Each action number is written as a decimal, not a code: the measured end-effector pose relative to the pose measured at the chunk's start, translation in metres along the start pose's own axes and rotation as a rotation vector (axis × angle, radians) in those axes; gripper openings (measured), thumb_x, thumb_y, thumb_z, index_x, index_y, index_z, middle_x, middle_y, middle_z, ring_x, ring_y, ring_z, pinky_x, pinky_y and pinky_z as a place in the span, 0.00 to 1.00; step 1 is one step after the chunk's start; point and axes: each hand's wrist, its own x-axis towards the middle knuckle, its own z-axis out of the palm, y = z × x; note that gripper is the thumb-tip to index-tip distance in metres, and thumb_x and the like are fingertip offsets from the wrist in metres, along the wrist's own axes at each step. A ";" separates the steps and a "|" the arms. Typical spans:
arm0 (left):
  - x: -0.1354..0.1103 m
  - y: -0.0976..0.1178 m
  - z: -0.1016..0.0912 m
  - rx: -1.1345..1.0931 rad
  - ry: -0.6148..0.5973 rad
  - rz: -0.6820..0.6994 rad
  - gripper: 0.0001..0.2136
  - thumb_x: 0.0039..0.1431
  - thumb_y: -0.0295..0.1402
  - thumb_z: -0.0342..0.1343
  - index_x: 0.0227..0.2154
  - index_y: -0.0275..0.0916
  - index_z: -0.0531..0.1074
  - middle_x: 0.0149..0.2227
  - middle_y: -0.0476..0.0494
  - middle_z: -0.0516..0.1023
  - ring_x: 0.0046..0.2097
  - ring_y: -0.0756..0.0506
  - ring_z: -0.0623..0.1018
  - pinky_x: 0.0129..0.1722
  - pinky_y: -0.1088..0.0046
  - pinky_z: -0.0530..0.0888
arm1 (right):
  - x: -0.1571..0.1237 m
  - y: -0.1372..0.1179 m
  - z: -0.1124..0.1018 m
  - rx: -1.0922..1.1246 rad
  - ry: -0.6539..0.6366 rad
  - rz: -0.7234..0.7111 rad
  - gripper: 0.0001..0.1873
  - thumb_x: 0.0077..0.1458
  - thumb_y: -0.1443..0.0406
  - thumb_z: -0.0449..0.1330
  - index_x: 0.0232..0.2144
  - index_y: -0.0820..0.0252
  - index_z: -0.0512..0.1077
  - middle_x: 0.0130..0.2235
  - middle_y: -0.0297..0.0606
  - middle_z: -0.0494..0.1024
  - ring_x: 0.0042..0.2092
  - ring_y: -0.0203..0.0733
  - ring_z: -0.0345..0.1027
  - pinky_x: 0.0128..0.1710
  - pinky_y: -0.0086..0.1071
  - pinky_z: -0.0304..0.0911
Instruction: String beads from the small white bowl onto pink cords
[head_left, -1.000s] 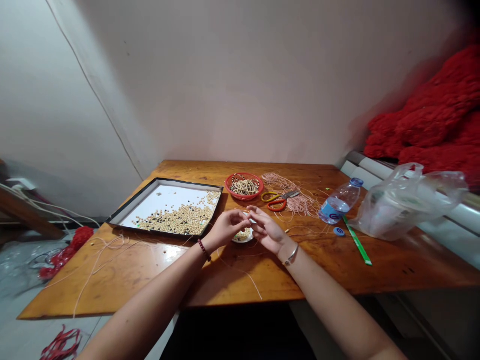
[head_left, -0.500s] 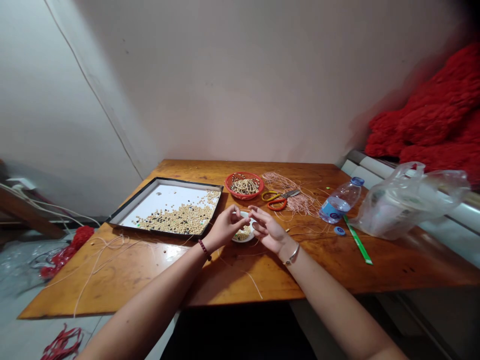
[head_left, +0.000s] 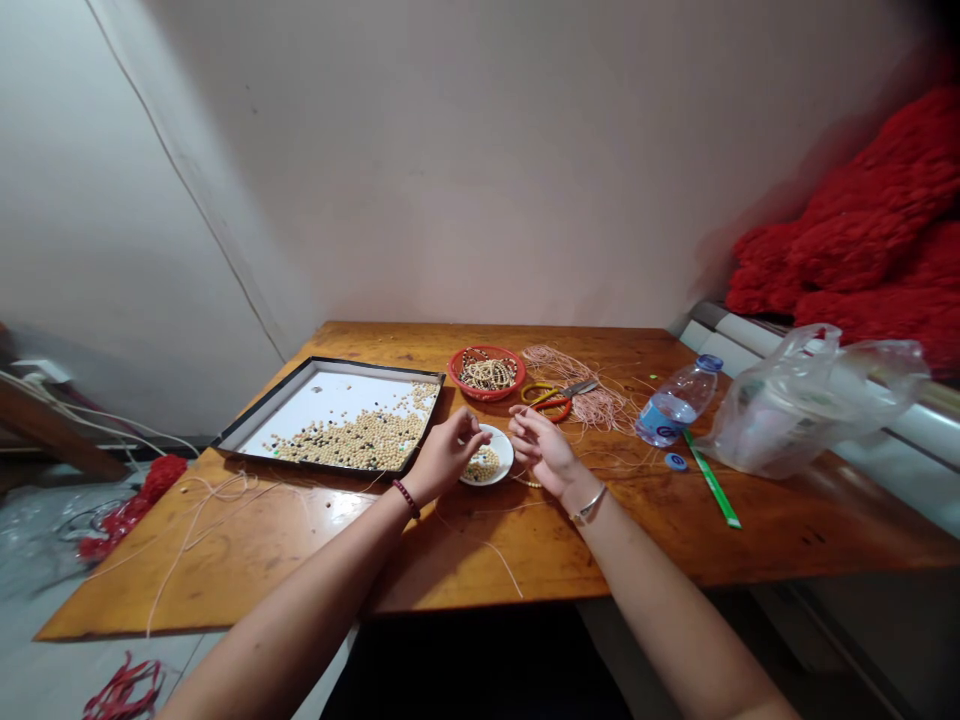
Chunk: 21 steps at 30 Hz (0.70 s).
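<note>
My left hand (head_left: 448,452) is at the left rim of a small white dish (head_left: 504,472), its thumb and fingertips pinched together. What lies in that pinch is too small to make out. Pale beads (head_left: 481,463) with a few dark ones fill part of the dish. To the right of it, my right hand (head_left: 541,450) has its fingers curled and thumb against them, on a beaded string. A short row of pale beads on this string (head_left: 529,484) shows below the palm. The two hands are apart.
A black-rimmed tray (head_left: 300,368) of loose beads stands left. Behind the dish are a red basket (head_left: 487,392) of strung beads, scissors (head_left: 559,398) and pink cord (head_left: 592,400). A water bottle (head_left: 675,405), bottle cap (head_left: 676,461), green strip (head_left: 712,482) and plastic bag (head_left: 795,420) lie right.
My hands have drawn apart, the right one moving slightly rightward and the left one slightly leftward. More of the dish and the beaded string now shows between and below them.
</note>
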 end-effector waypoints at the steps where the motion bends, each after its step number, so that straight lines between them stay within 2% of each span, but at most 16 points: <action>1: 0.000 0.000 0.000 0.015 0.008 0.007 0.09 0.58 0.39 0.54 0.30 0.39 0.63 0.28 0.50 0.72 0.30 0.51 0.71 0.31 0.77 0.65 | 0.000 0.001 0.001 -0.057 0.012 -0.022 0.13 0.47 0.61 0.62 0.34 0.57 0.64 0.21 0.22 0.59 0.16 0.23 0.37 0.16 0.22 0.32; 3: 0.000 0.000 0.000 0.058 0.022 0.016 0.08 0.60 0.39 0.52 0.32 0.40 0.64 0.29 0.49 0.73 0.31 0.50 0.73 0.31 0.77 0.65 | 0.002 0.005 0.002 -0.202 0.041 -0.083 0.13 0.47 0.59 0.62 0.34 0.57 0.64 0.21 0.22 0.59 0.17 0.25 0.40 0.16 0.22 0.35; 7: -0.002 -0.001 -0.002 0.294 0.067 0.046 0.07 0.61 0.38 0.51 0.35 0.41 0.66 0.31 0.48 0.75 0.32 0.49 0.73 0.31 0.75 0.63 | 0.006 0.018 -0.002 -0.585 0.060 -0.265 0.11 0.47 0.62 0.62 0.35 0.56 0.67 0.22 0.27 0.64 0.23 0.31 0.56 0.22 0.25 0.50; 12: -0.002 -0.003 -0.003 0.494 0.100 0.094 0.07 0.62 0.38 0.50 0.37 0.42 0.68 0.33 0.46 0.75 0.34 0.47 0.73 0.31 0.74 0.63 | 0.005 0.025 -0.008 -1.011 0.076 -0.410 0.07 0.51 0.63 0.59 0.35 0.53 0.74 0.22 0.29 0.63 0.25 0.35 0.56 0.25 0.27 0.49; 16: -0.002 -0.001 -0.003 0.472 0.115 0.103 0.06 0.62 0.36 0.50 0.36 0.41 0.68 0.32 0.45 0.74 0.34 0.47 0.73 0.32 0.74 0.63 | 0.005 0.025 -0.008 -1.015 0.066 -0.447 0.07 0.53 0.60 0.59 0.27 0.55 0.74 0.23 0.33 0.69 0.26 0.36 0.57 0.25 0.28 0.49; 19: -0.001 0.000 -0.004 0.346 0.156 0.074 0.07 0.61 0.39 0.51 0.36 0.41 0.67 0.33 0.45 0.74 0.33 0.47 0.73 0.32 0.74 0.64 | 0.009 0.027 -0.008 -0.891 0.069 -0.362 0.11 0.52 0.57 0.60 0.25 0.57 0.73 0.21 0.32 0.67 0.24 0.35 0.55 0.24 0.27 0.48; 21: 0.000 0.000 -0.006 0.228 0.253 0.042 0.09 0.62 0.41 0.49 0.38 0.40 0.66 0.35 0.44 0.74 0.35 0.47 0.73 0.35 0.73 0.66 | 0.012 0.029 -0.008 -0.764 0.053 -0.295 0.13 0.49 0.54 0.61 0.25 0.58 0.72 0.22 0.31 0.67 0.24 0.34 0.56 0.23 0.26 0.49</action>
